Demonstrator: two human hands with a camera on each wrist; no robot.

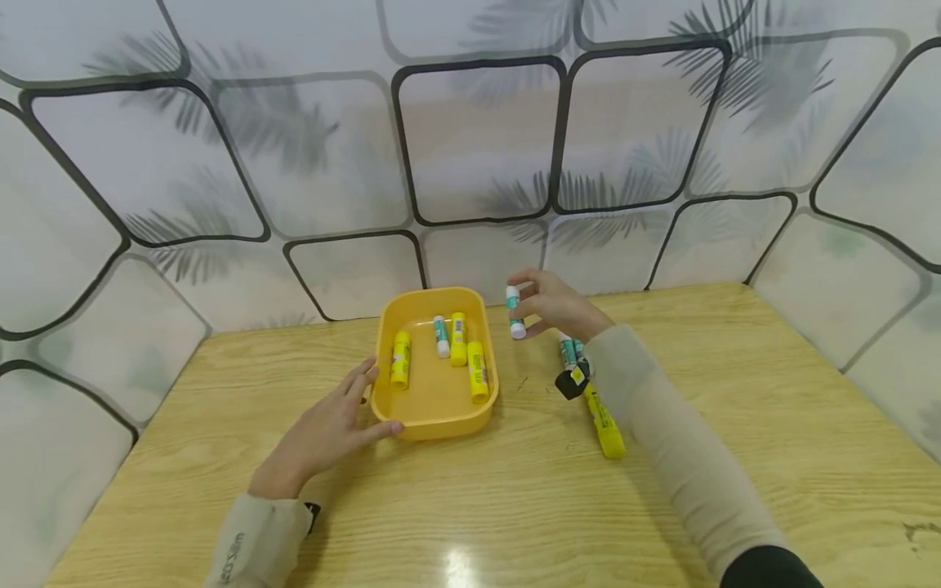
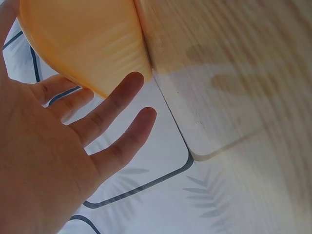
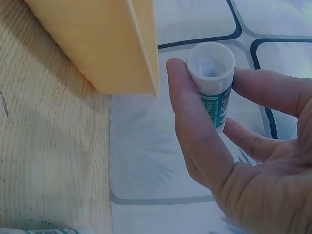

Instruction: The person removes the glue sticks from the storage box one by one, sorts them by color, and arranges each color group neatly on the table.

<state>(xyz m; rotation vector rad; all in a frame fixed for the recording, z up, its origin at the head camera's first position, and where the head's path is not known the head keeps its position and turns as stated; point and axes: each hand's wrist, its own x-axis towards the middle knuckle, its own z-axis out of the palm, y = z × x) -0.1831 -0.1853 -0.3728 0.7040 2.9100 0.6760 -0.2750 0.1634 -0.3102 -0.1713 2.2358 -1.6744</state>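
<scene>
A white and teal glue stick [image 1: 515, 314] is pinched between the thumb and fingers of my right hand [image 1: 551, 304], upright above the table just right of the tray. Its hollow white end [image 3: 210, 66] faces the camera in the right wrist view. My left hand [image 1: 329, 437] touches the left side of the yellow tray [image 1: 434, 408], fingers spread and fairly straight along the rim, thumb near the front corner. Inside the tray lie a small teal glue stick [image 1: 441, 336] and three yellow glue sticks [image 1: 400, 359]. The left wrist view shows the fingers [image 2: 129, 87] beside the tray wall.
Under the right forearm, teal glue sticks [image 1: 568, 353] and a yellow glue stick [image 1: 606, 425] lie on the wooden table [image 1: 515, 506], partly hidden by the sleeve and black wrist device [image 1: 572, 381]. A patterned wall covering [image 1: 478, 147] rises behind the table.
</scene>
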